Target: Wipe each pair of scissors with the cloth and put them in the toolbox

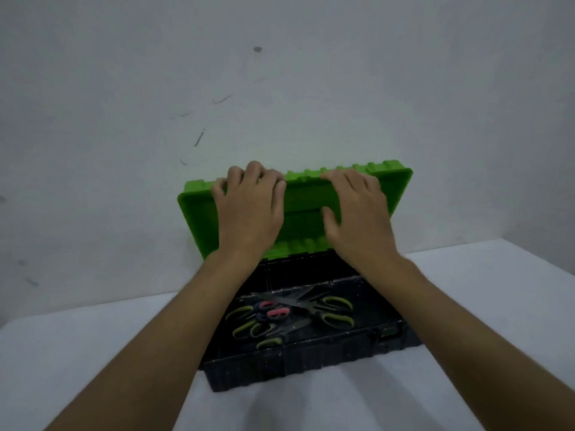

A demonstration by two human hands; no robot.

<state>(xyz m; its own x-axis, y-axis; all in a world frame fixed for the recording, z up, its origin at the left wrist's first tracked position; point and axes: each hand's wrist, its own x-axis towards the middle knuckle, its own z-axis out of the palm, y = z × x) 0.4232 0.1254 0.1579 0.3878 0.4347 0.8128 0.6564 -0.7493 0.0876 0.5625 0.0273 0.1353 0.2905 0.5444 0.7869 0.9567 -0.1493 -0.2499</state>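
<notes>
Two hands: both reach forward over the open toolbox and hold its raised lid
Wall: pale, with a few dark scuff marks, rising behind everything
Counter: white surface that carries the toolbox, meeting the wall at the back
Left hand: palm laid on the inner face of the lid, fingers curled over the lid's top edge, thumb lying along the inside
Lid: bright green, standing nearly upright behind the box body, its inner face toward the camera
Toolbox: black body, open, sitting on the counter between the two forearms
Scissors: several pairs lying in a loose pile on the toolbox floor, blades crossing; most have green-and-black handles, one pair near the left of the pile has pink ones
Right hand: palm against the lid's inner face, fingers bent over the top edge, thumb spread out to the left on the green plastic
Latch: dark clasp on the front right rim of the box body
Cloth: not seen anywhere in view
</notes>
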